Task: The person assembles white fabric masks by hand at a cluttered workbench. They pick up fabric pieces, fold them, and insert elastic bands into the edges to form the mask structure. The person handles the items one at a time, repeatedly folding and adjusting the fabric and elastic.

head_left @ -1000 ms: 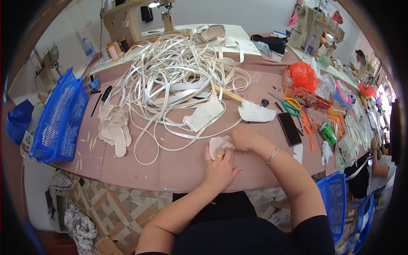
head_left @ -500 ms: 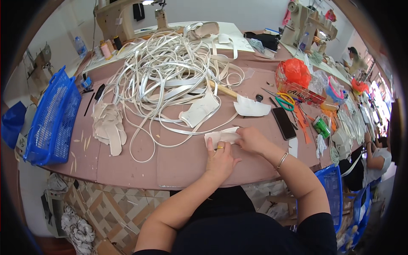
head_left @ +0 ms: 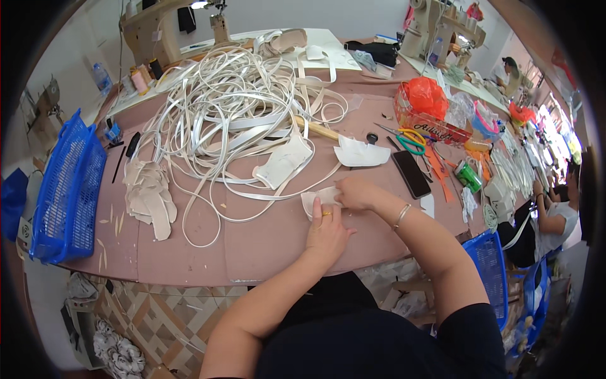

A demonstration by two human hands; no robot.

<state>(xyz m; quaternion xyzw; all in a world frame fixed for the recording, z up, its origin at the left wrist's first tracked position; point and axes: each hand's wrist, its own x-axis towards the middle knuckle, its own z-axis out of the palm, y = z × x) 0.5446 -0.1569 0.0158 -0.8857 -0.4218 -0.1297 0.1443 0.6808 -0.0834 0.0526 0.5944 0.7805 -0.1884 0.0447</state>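
Blue basket (head_left: 55, 202): Stands at the table's (head_left: 183, 262) end, well left of the strap heap (head_left: 221, 120).
Cut pieces (head_left: 151, 202): Beige shapes overlap in a pile at the strap heap's near left.
Strap heap: Pale loops tangle across the table, the landmark of the scene.
Left hand (head_left: 325, 237): On the strap heap's near right side, fingers laid over a beige piece (head_left: 329, 195), thumb standing out apart.
Beige piece: Lies on the table to the near right of the strap heap, partly covered by both hands.
Gap between hands: Narrower than half a second ago, the right hand (head_left: 358, 192) having drawn in and less of the piece showing; this suggests it is being adjusted or smoothed.
Right hand: At the piece's right end, right of the strap heap's near side; its fingertips are hidden, so whether they pinch cannot be told.
White piece (head_left: 361, 153): Rests just right of the strap heap.
Scissors (head_left: 411, 144) and phone (head_left: 411, 175): Lie farther right of the strap heap.
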